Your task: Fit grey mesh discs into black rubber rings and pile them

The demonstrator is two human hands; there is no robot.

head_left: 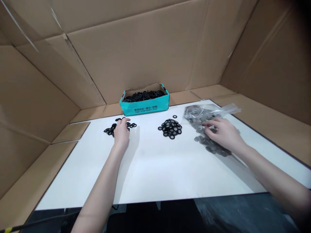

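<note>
Far left: loose black rings (109, 130) in a scattered pile on the white table (145, 165). Left hand (121, 130) is over them, palm down, fingers bent; fingertips hidden, can't tell if a ring is pinched. Best to take one by the rim, from the pile's edge, since overlapping rings probably drag neighbours along.

Behind, teal box (147, 109), full of more black rings. Centre: heap of black rings with grey middles (171, 130), between the hands; keep sleeves and wrists clear of it.

Right: clear plastic bag (198, 111), and in front of it loose grey discs (211, 146). Right hand (224, 133) is at them, thumb and index curled near each other; can't tell if a disc is gripped. Discs look thin, so sliding one free first likely beats pinching flat.
</note>
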